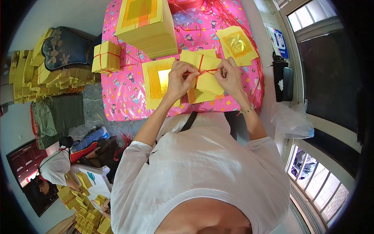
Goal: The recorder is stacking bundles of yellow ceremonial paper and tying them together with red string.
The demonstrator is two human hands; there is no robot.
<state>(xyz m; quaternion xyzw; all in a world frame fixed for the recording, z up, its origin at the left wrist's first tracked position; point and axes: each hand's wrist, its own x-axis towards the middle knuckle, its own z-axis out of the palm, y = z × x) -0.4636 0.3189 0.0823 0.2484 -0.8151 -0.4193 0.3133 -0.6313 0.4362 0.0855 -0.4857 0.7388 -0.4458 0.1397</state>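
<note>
A bundle of yellow paper (208, 84) lies on the pink table near its front edge. Red string (201, 64) crosses over the bundle and meets at its middle. Thumb and fingers of my left hand (181, 81) pinch the string at the left of the crossing. On the other side, my right hand (230, 78) is closed on the string too, with its fingertips partly hidden. Beside my left hand lies yellow paper with a gold foil square (163, 80). Similar foil-printed yellow paper (238, 45) sits to the right, beyond my right hand.
A tall stack of yellow paper (150, 37) stands at the back of the pink-covered table (128, 107). A string-tied yellow bundle (107, 57) is at the left edge. Loose red string (233, 17) trails along the back and right. Another person (54, 167) bends over yellow bundles at lower left.
</note>
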